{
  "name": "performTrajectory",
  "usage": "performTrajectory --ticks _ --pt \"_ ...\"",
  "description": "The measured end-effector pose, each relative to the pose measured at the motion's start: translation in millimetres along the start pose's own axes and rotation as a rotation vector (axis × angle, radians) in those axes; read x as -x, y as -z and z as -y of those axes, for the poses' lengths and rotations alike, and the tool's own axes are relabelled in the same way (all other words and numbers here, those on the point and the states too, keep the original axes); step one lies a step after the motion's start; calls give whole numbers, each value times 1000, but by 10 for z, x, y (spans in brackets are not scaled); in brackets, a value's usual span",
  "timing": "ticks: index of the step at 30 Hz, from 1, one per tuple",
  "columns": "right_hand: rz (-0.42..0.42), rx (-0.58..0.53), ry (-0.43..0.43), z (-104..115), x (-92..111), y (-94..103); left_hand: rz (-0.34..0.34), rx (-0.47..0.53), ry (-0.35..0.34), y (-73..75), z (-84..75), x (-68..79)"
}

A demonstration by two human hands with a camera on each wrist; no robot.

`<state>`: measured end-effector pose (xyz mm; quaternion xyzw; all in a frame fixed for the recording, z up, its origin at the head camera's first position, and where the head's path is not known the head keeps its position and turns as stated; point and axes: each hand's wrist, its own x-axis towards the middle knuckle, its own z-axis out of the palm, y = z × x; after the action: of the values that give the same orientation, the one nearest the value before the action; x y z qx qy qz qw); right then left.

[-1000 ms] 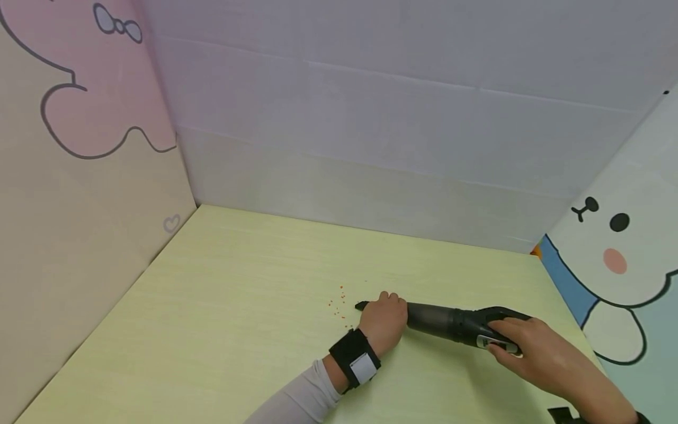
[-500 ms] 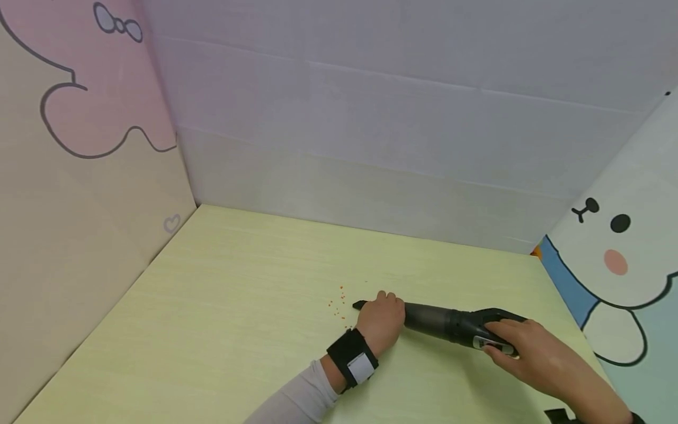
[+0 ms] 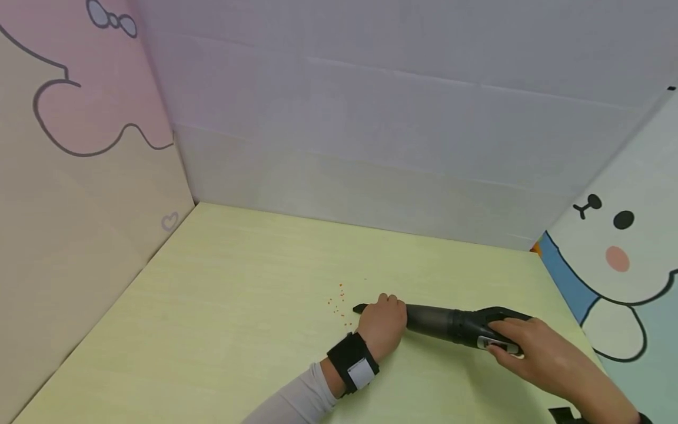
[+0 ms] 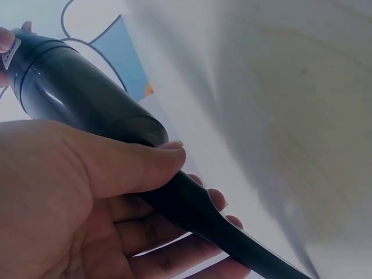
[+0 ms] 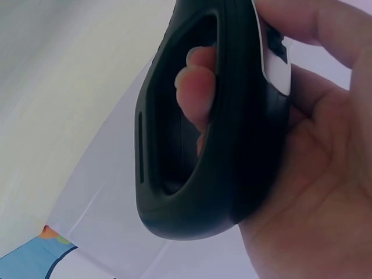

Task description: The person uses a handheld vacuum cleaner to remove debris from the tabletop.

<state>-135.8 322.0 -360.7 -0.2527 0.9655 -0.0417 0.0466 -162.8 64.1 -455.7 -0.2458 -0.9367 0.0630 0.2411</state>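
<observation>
A black handheld vacuum cleaner [image 3: 429, 321] lies across both hands, its narrow nozzle [image 3: 360, 308] pointing left over the table. My left hand [image 3: 384, 327] grips the nozzle's base; in the left wrist view the thumb lies across it and the fingers curl beneath. At the rear, my right hand [image 3: 535, 353] holds the looped handle [image 5: 232, 145], with fingertips showing through the loop in the right wrist view. Several tiny orange crumbs [image 3: 341, 294] are scattered on the table just left of the nozzle tip.
The pale yellow table [image 3: 238, 306] meets a plain whitish back wall [image 3: 371, 135]. Printed cartoon panels stand at both sides, a pink and beige one [image 3: 95, 194] left and a white bear one [image 3: 635, 294] right. A tiny dark speck lies behind the nozzle.
The vacuum cleaner and both hands have shifted only slightly, the nozzle tip staying beside the crumbs. The head view has tilted a little. Both grips look the same.
</observation>
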Motion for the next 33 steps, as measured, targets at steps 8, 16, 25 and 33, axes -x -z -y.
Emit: performTrajectory --ticks 8,16,25,33 --pt "-28 21 30 -7 23 4 -12 -18 7 14 -22 34" --pt "-13 45 23 5 50 26 33 -22 -8 25 -59 73" --pt "-11 67 41 21 104 63 7 -24 -32 110 -68 136" --pt "-24 82 41 41 161 92 20 5 -52 162 -84 155"
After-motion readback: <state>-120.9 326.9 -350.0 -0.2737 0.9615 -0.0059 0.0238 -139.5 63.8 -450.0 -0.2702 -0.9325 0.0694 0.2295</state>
